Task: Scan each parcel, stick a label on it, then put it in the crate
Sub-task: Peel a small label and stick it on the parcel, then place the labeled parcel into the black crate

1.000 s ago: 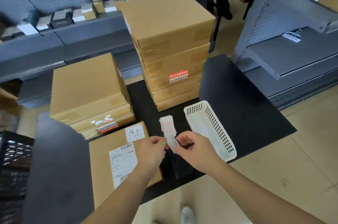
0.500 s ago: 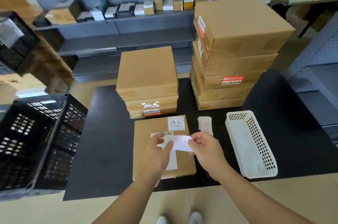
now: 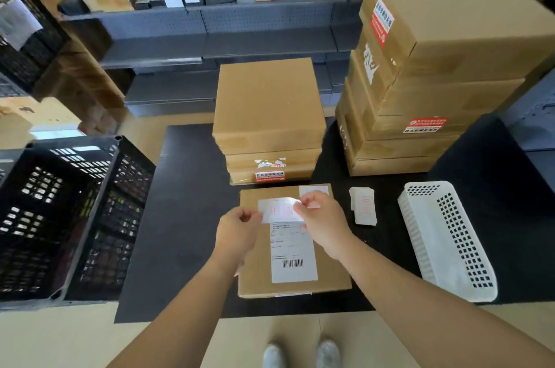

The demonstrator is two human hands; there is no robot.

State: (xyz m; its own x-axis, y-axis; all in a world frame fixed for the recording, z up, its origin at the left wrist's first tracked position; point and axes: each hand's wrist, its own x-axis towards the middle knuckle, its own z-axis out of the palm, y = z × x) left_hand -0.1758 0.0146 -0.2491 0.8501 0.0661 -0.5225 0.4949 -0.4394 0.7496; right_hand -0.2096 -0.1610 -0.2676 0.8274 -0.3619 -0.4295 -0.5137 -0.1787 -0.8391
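Tabletop [image 3: 186,217]: left hand [image 3: 240,232], right hand [image 3: 324,223] pinch label [image 3: 279,210], seemingly crosswise over parcel [image 3: 332,273].

The only view comes from a wide-angle camera on the person's head, facing forward and steeply down. It sits close above the near edge of the black table [image 3: 186,217], with the shoes [image 3: 274,353] at the bottom of frame, the crate [image 3: 60,217] at left and shelves [image 3: 270,16] across the top.
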